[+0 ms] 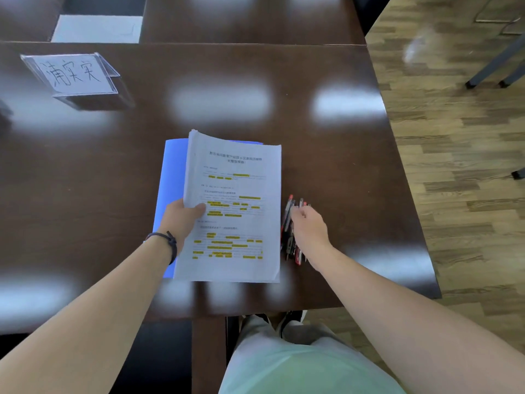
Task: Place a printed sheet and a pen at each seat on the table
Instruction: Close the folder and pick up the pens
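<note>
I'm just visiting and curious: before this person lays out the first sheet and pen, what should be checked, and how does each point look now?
1. Stack of sheets held: ok, left hand pinches its left edge, thumb on top.
2. Blue folder under the stack: ok, it shows along the left side.
3. Pens within reach: ok, bundle beside the stack under the right hand.
4. One pen singled out: cannot tell, fingers blurred.
5. Seat marked: ok, name card stands far left.
6. Top sheet separated: not ok.
</note>
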